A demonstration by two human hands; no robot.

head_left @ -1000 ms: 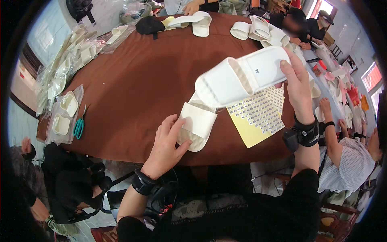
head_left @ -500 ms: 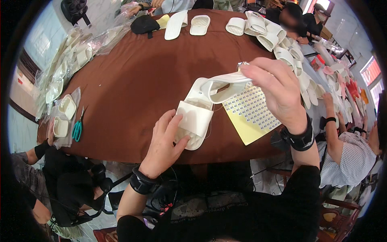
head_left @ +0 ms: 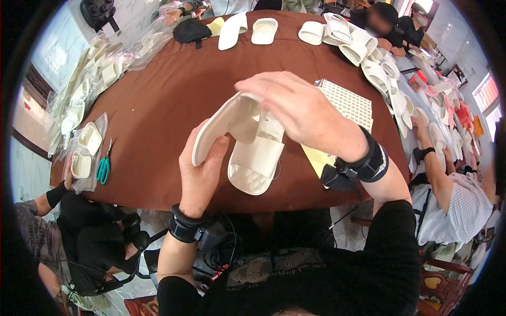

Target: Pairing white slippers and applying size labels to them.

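Observation:
A cream slide slipper point(head_left: 215, 122) is held tilted up off the table. My left hand point(head_left: 202, 167) is closed around its lower left end, with the thumb on the inner side. My right hand point(head_left: 311, 115) reaches over the slipper's upper end, its thumb side and slightly blurred fingers closing on the edge. Below it a second cream slipper point(head_left: 256, 160) lies on the table with its strap upward; its far end is partly hidden by the raised one. By my right wrist lies a yellow-backed sheet of small printed stickers point(head_left: 345, 100), partly covered by that arm.
A brown cloth point(head_left: 158, 137) covers the table. Teal-handled scissors point(head_left: 104, 169) lie at the left, beside bagged slippers point(head_left: 89, 138). A black cap point(head_left: 191, 30) and loose slippers point(head_left: 264, 31) lie along the far edge. More slippers point(head_left: 363, 47) are heaped at the right, where other people work.
My right hand has moved left from above the sticker sheet, bringing the raised slipper along. My left hand has left the lying slipper's strap and taken hold of the raised one.

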